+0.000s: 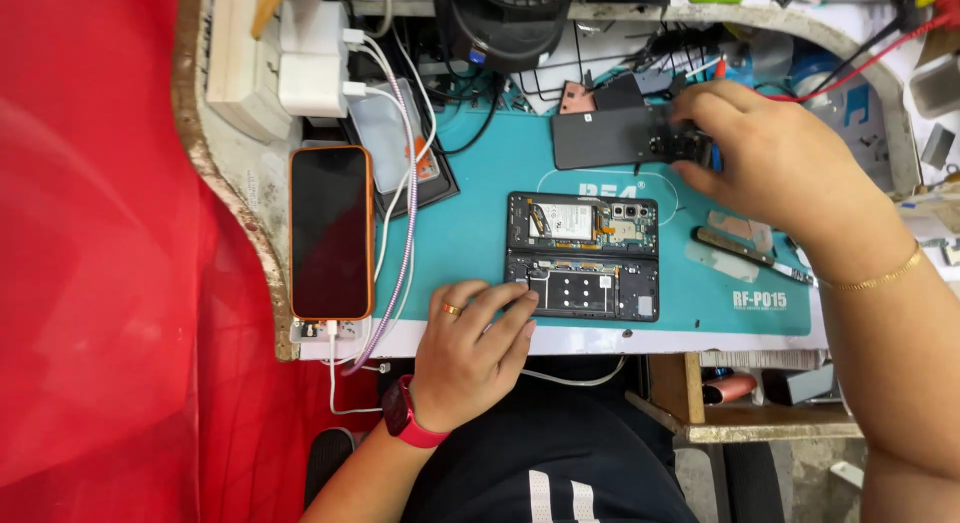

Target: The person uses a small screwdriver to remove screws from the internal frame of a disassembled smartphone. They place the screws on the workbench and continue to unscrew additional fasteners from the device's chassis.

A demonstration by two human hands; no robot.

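Observation:
An opened foldable phone (583,255) lies on the teal work mat (470,223), its two halves showing battery, boards and cameras. My left hand (478,338), with a ring and a red wrist band, rests at the mat's near edge, its fingertips pressing the phone's lower-left corner. My right hand (775,163), with a gold bracelet, reaches over the far side of the mat and grips the right end of a dark back cover panel (610,136) that lies flat above the phone.
A phone in an orange case (331,233) charges on the left, with white cables (400,183) and chargers (312,58) beside it. A metal pry tool (750,253) lies right of the open phone. Red cloth (90,253) fills the left. Tools and wires crowd the bench's far edge.

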